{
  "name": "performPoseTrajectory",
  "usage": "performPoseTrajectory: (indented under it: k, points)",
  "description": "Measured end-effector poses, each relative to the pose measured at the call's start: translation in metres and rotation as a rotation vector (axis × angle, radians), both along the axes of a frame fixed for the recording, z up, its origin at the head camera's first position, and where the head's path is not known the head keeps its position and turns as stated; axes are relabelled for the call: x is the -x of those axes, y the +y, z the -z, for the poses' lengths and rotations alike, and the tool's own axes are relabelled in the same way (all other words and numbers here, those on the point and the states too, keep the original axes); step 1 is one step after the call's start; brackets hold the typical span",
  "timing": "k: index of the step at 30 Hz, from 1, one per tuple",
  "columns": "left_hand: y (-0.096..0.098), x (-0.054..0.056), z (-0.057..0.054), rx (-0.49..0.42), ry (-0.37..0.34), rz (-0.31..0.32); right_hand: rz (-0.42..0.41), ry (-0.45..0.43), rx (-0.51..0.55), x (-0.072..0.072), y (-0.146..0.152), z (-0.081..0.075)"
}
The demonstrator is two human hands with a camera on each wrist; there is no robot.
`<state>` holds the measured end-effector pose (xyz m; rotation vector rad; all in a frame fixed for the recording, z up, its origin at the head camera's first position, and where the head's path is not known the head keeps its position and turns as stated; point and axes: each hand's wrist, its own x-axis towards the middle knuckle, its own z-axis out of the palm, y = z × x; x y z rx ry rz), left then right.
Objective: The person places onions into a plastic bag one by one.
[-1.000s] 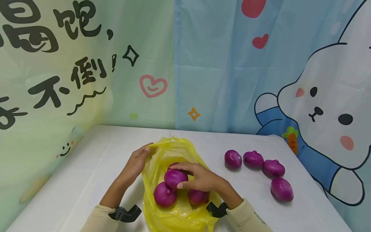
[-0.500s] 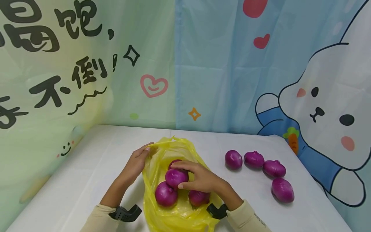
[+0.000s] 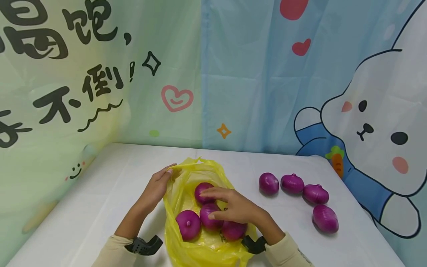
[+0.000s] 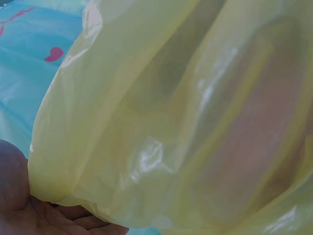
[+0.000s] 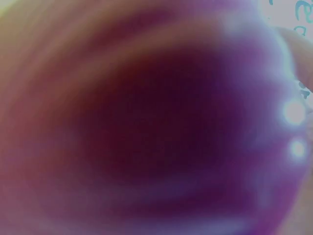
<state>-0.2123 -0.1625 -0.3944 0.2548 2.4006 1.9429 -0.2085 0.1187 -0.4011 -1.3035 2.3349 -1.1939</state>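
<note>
An open yellow plastic bag sits on a white table, its mouth toward the viewer. Four purple onions are inside the bag: a back onion, a left onion, a middle onion and a right onion.

A person's right hand reaches over the bag's right side. Its thumb lies over the middle onion and its fingers cross in front of the back onion, with a wide gap between; the grip looks spread, not closed round either. In the right wrist view, blurred purple skin fills most of the frame.

The left hand pinches the bag's upper left edge, thumb in front and fingers behind. The left wrist view shows sheer yellow plastic against the palm.

Beige sleeves and black wrist straps come in on both sides of the bag. To its right, well apart, four loose onions form a curved line. Behind the bag hangs a printed curtain with a white cartoon rabbit.
</note>
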Motion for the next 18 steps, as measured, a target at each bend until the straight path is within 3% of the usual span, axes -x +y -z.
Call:
performPoseTrajectory:
  k: [6, 11, 18]
  points:
    - [0.0, -0.002, -0.001, -0.008, -0.001, 0.001, 0.002, -0.125, 0.165, 0.001, 0.013, -0.006]
    - [0.0, -0.002, -0.002, -0.012, 0.004, 0.005, 0.065, -0.103, 0.26, 0.002, 0.031, -0.011]
    - [-0.001, 0.0, 0.0, -0.006, 0.003, 0.0, 0.218, -0.043, 0.287, 0.003, 0.058, -0.01]
